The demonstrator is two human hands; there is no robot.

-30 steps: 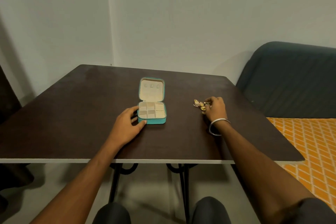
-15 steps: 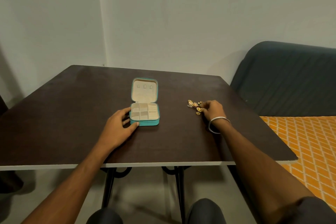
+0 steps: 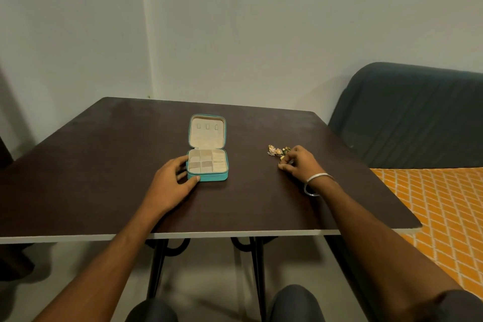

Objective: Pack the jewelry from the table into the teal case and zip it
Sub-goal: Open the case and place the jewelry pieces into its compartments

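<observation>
No writing legible; right hand (image 3: 298, 162) seemingly pinches jewelry (image 3: 277, 151) beside teal case (image 3: 207, 165).

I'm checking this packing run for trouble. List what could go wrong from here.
1. The jewelry lies in one small clump; the right hand pinching at its near edge may drag neighbouring pieces along.
2. The teal case is steadied only by the left hand at its side; it could slide.
3. Small compartments invite misses.
</observation>
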